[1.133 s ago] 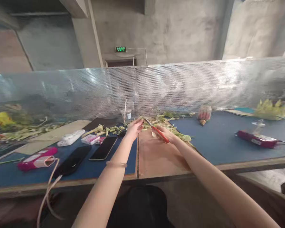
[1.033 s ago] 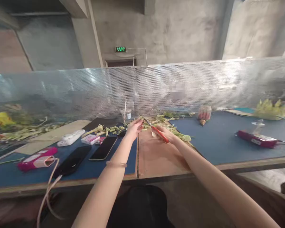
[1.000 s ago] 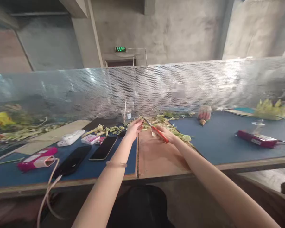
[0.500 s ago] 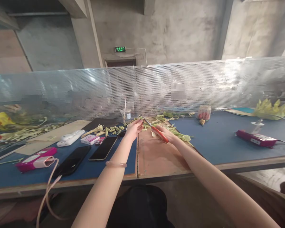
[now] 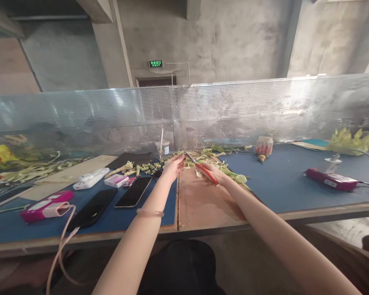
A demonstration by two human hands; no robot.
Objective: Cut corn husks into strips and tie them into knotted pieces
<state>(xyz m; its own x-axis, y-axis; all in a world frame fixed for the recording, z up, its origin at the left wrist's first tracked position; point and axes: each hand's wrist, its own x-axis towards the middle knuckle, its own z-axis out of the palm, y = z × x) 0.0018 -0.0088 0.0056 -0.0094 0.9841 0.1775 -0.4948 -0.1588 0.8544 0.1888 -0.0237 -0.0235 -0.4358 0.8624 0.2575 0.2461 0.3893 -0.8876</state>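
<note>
While right fingers clamp the scissors, their long axis points forward-left; left fingers' state I cannot tell.

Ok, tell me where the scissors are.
In the head view, the scissors are near the centre, held in the right hand and pointing toward the left hand.

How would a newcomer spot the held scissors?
Find the perforated metal screen along the table, then the brown board at the near edge. At its far end, the right hand holds the scissors, pointing toward the left hand; bright red handles set them apart from the pale green leaves.
</note>
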